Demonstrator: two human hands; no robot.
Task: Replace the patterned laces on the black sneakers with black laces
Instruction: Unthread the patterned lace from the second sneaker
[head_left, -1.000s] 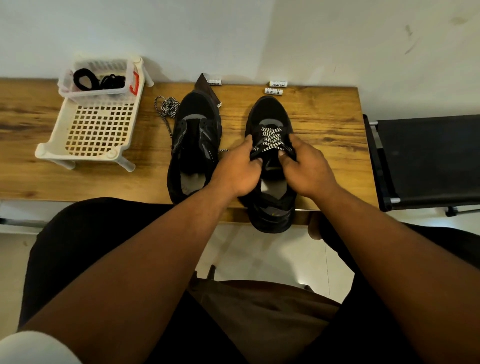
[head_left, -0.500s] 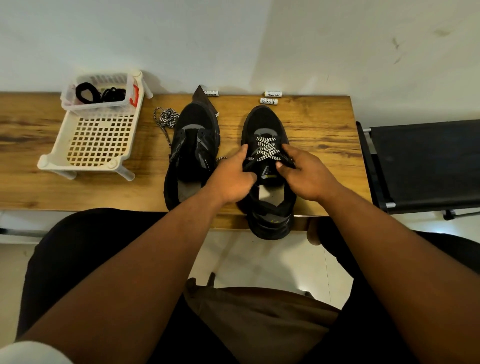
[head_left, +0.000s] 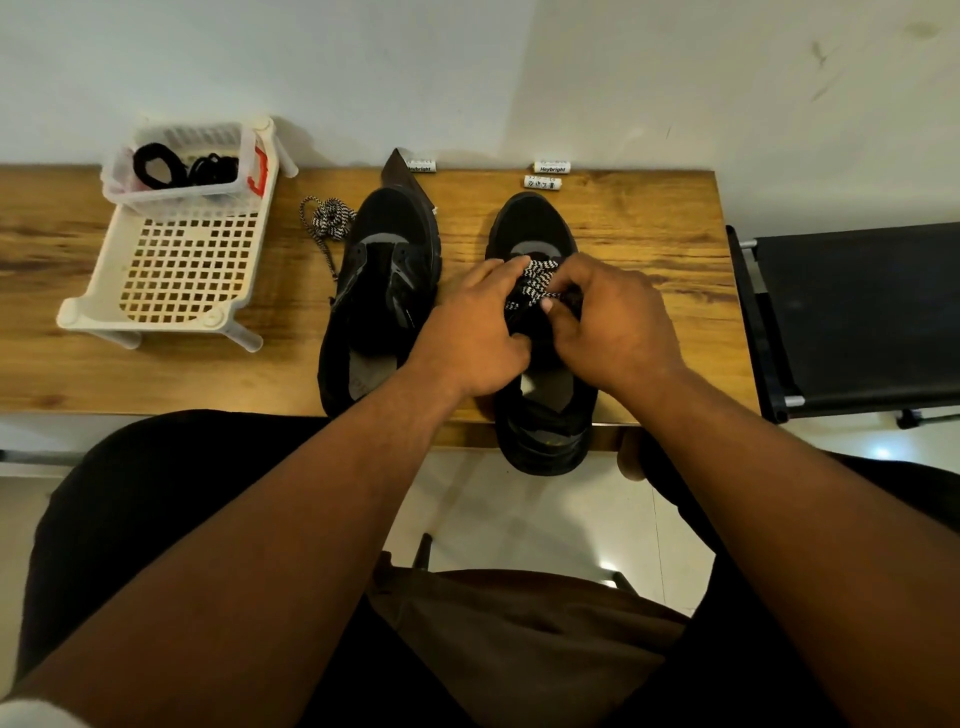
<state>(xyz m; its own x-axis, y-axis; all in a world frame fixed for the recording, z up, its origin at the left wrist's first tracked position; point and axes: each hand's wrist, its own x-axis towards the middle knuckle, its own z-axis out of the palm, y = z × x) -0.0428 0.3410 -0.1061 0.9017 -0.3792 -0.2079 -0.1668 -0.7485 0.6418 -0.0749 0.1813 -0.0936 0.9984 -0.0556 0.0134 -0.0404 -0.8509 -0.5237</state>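
Nearby, white rack (head_left: 176, 270) holds black laces (head_left: 182, 167) beside sneakers (head_left: 382, 291).

"Heybright" on two small white batteries (head_left: 552, 167) at table's (head_left: 649, 234) far edge

Long wooden table (head_left: 649, 249) | white perforated plastic rack (head_left: 176, 270) – far left of the unlaced black sneaker (head_left: 382, 296) | loose black-and-white patterned lace (head_left: 327, 218) – just left of its toe | laced black sneaker (head_left: 540, 415) to its right, heel overhanging | three small white batteries (head_left: 552, 167) beyond both toes
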